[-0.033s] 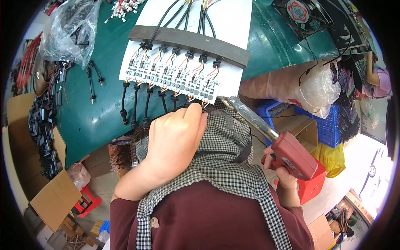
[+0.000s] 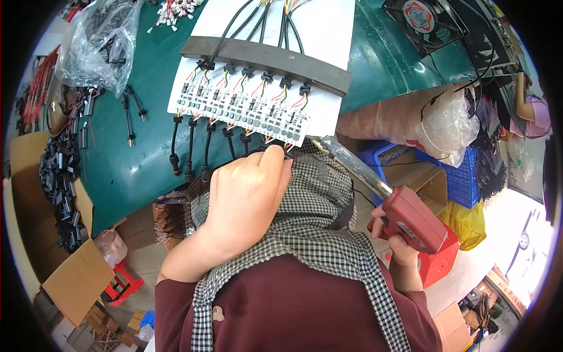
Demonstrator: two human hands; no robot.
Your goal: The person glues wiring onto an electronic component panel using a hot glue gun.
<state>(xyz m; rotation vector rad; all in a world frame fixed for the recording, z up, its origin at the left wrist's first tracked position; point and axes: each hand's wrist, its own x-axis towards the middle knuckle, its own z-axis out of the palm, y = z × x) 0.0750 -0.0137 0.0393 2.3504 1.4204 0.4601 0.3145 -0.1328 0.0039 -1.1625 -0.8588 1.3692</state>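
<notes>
One soldering gun [image 2: 417, 222] at one white circuit board [image 2: 246, 110]

The right hand [image 2: 400, 246] has its grip wrapped round the gun's handle, the tip just beside the board's near right corner. The left hand [image 2: 247, 185] bends over coloured wires [image 2: 287, 145] there; its fingertips are hidden, so I cannot tell what that grip holds. At least five black cables [image 2: 208, 146] hang from the near edge. One grey bar [image 2: 264, 61] lies beyond the board. Two loose cables [image 2: 128, 120] lie left on the bench [image 2: 138, 170].
</notes>
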